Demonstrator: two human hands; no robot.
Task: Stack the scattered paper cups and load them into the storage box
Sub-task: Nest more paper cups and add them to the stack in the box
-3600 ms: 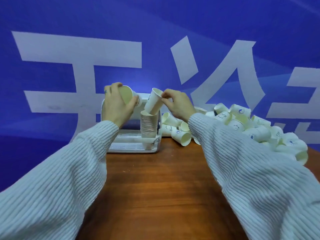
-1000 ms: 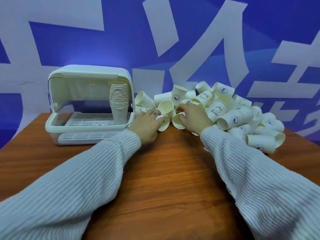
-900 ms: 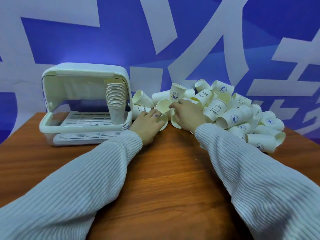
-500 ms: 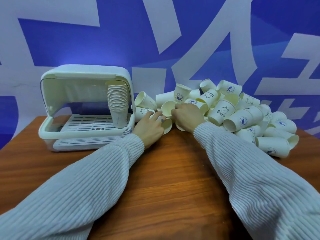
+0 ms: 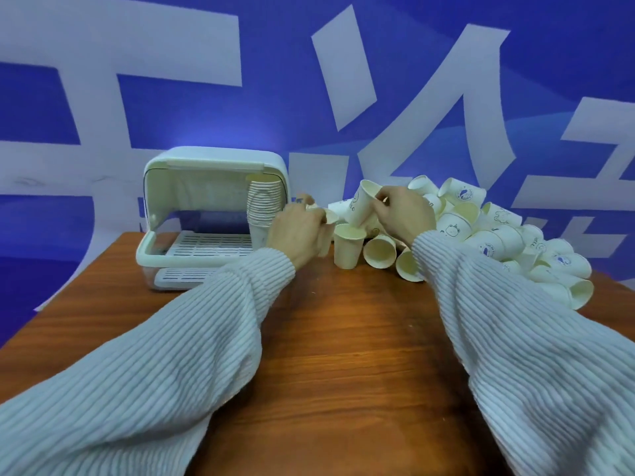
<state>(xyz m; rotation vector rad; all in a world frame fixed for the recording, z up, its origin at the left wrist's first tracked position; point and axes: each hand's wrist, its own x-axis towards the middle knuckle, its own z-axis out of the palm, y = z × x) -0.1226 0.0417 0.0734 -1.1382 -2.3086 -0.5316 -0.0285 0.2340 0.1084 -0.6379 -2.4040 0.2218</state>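
A white storage box (image 5: 171,255) stands open at the back left of the wooden table (image 5: 343,355). A tall stack of paper cups (image 5: 263,207) stands inside it on the right. A heap of loose cups (image 5: 494,235) lies at the back right. My right hand (image 5: 403,211) pinches the rim of one printed cup (image 5: 360,204) and holds it tilted above an upright cup (image 5: 347,245) on the table. My left hand (image 5: 299,228) is closed on another cup (image 5: 326,218), mostly hidden behind its fingers.
A blue banner with large white characters (image 5: 378,97) fills the background behind the table. The table's left edge (image 5: 68,286) runs close to the box. Bare wood lies between my sleeves.
Both hands have risen from the near edge of the heap, each with a cup. One cup now stands upright on the table between them. The view has shifted left.
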